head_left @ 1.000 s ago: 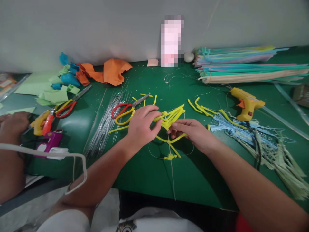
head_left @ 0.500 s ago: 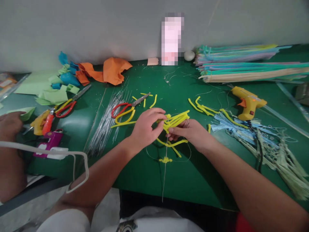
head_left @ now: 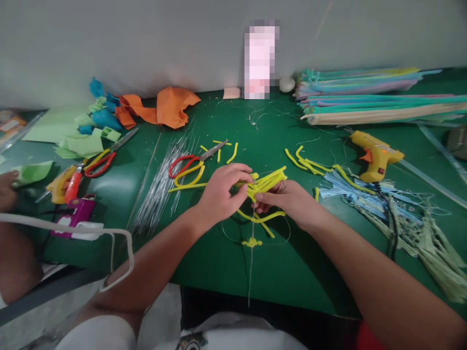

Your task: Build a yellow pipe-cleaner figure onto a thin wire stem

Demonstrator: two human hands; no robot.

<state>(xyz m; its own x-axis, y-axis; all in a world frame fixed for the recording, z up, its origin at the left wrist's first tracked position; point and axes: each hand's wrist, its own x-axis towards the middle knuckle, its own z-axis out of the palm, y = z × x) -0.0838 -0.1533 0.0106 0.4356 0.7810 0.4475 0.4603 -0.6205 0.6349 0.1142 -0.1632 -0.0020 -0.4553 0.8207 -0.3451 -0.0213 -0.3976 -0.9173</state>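
Observation:
Between my two hands is a bundle of bent yellow pipe cleaners [head_left: 270,180]. My left hand [head_left: 226,190] pinches its left end, thumb and fingers together. My right hand [head_left: 282,199] grips the bundle from the right, thumb on the near side. A thin pale cord [head_left: 250,272] hangs from the bundle past a small yellow knotted piece [head_left: 251,242] toward the table edge. Loose yellow pipe cleaners [head_left: 270,217] lie just under my hands. Left of my left hand rest scissors [head_left: 189,170] with red and yellow handles.
A yellow glue gun [head_left: 375,153] and tassels [head_left: 412,218] lie at right, bundled pipe cleaners [head_left: 372,112] behind. Wires [head_left: 156,189], orange paper [head_left: 173,108], second scissors [head_left: 105,158] and a purple box [head_left: 75,214] are at left, with another person's hand [head_left: 7,189] holding green paper [head_left: 34,173].
My hands keep almost the same hold on the pipe cleaners. The hanging cord's lower end has swung slightly right. At far left, the other person's hand has drawn back leftward with the green paper.

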